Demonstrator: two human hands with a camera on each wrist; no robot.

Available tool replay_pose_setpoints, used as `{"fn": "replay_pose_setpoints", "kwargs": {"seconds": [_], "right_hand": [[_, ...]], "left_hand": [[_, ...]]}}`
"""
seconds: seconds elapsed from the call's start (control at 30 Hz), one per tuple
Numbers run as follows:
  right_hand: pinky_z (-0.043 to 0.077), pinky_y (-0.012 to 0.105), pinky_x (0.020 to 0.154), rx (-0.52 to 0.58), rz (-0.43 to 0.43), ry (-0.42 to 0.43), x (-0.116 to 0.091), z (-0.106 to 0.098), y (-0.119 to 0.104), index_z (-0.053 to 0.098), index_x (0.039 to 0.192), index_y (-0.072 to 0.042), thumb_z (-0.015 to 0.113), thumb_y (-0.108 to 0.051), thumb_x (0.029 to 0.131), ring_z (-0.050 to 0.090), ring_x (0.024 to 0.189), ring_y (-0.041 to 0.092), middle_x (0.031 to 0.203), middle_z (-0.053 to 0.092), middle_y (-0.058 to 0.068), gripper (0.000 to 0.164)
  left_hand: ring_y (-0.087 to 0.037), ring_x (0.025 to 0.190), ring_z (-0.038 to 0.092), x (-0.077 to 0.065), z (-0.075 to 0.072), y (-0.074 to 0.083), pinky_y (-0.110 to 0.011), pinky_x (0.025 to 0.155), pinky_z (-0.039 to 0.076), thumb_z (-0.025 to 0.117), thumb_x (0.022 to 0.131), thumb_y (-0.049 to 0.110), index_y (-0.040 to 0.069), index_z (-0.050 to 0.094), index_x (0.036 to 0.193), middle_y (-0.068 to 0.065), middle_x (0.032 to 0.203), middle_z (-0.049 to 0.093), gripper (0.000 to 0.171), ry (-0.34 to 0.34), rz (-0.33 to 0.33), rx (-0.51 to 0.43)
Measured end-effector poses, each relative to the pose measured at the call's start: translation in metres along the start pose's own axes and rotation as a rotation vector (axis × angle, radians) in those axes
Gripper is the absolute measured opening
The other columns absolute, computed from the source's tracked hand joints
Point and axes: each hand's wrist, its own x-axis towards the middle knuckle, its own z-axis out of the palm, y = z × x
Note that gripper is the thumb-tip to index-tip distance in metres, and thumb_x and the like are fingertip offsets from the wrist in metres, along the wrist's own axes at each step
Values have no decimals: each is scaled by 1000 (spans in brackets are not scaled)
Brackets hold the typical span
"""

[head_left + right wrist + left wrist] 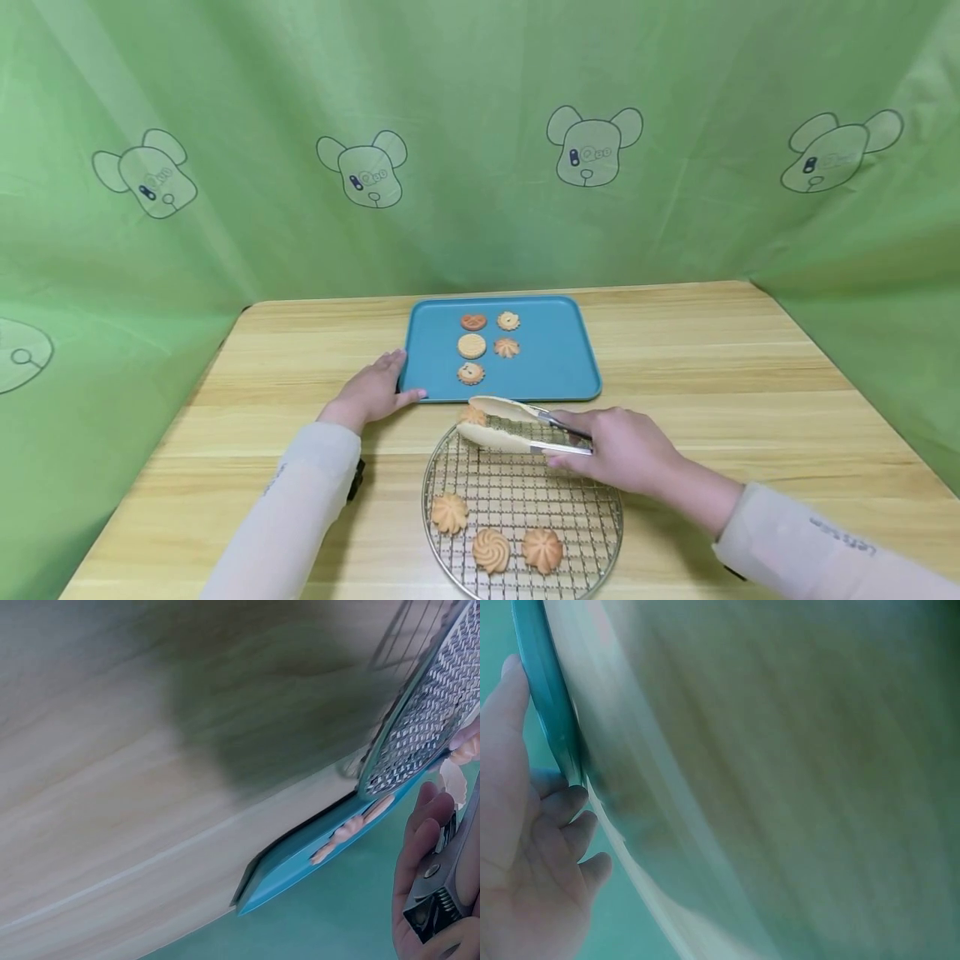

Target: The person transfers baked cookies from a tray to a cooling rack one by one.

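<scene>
My left hand [372,390] holds the front left corner of a blue tray [555,350], thumb along the front edge and fingers at the left side. In my right hand [618,446] I grip metal tongs [561,448] with cream tips. A flower-shaped cookie [472,415] sits between those tips, over the rack's far edge and just in front of the tray; the tips partly cover it. Closer to me on the round wire rack [525,492] lie a petal cookie [449,512], a swirl cookie [491,551] and a darker flower cookie [542,551].
Several cookies sit on the tray in two columns, among them a round pale cookie [472,346] and a reddish cookie [473,322]. The wooden table [750,400] reaches back to a green curtain [480,233], which also hangs along both sides.
</scene>
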Motion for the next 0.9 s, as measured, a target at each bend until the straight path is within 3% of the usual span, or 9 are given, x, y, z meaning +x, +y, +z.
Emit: {"fn": "replay_pose_setpoints", "kwargs": {"seconds": [0.27, 0.3, 0.4, 0.5, 0.57, 0.7, 0.9], "right_hand": [[33, 21, 42, -15, -97, -3, -2, 5, -7, 60, 132, -19, 69, -61, 76, 32, 48, 1, 62, 44, -17, 71], [34, 21, 42, -17, -108, -3, -2, 5, -7, 60, 131, -18, 69, -61, 76, 32, 48, 1, 67, 51, -16, 71], [40, 22, 46, -22, -139, -4, -3, 6, -7, 61, 130, -16, 69, -61, 76, 38, 51, 0, 84, 69, -4, 70], [50, 27, 53, -40, -176, 1, -4, 8, -7, 63, 127, -15, 69, -61, 76, 52, 58, 1, 108, 70, 5, 69], [54, 31, 60, -55, -196, 3, -4, 8, -7, 64, 127, -15, 68, -61, 76, 55, 64, 2, 109, 70, 5, 69], [52, 31, 57, -59, -211, 1, -4, 9, -7, 64, 126, -15, 70, -60, 76, 49, 59, 0, 96, 72, -1, 68], [54, 32, 59, -77, -233, 19, -4, 9, -7, 66, 123, -14, 72, -58, 75, 63, 71, 9, 106, 71, 4, 65]], "left_hand": [[-36, 140, 19, 0, 0, 0, -47, 113, 20, 51, 93, 55, -4, 19, 149, -20, 154, 21, 88, 6, 9, -4], [-36, 141, 19, 0, 0, 0, -47, 114, 20, 51, 93, 55, -4, 18, 149, -20, 154, 21, 88, 5, 7, -3], [-36, 140, 19, 0, 0, -1, -47, 114, 20, 51, 92, 55, -4, 18, 149, -20, 154, 20, 88, 4, 8, 1], [-36, 140, 19, 0, 0, -1, -47, 114, 20, 51, 92, 56, -4, 18, 149, -20, 154, 20, 89, 4, 7, 2], [-36, 140, 19, 0, 1, -1, -48, 113, 20, 51, 92, 55, -4, 18, 149, -21, 153, 21, 89, 6, 10, 0], [-35, 141, 18, 2, 2, -2, -47, 114, 19, 50, 92, 57, -3, 17, 149, -20, 154, 20, 89, 2, 6, 2], [-35, 141, 18, 2, 3, -2, -47, 114, 19, 50, 92, 57, -4, 18, 149, -20, 154, 20, 89, 6, 9, 4]]}}
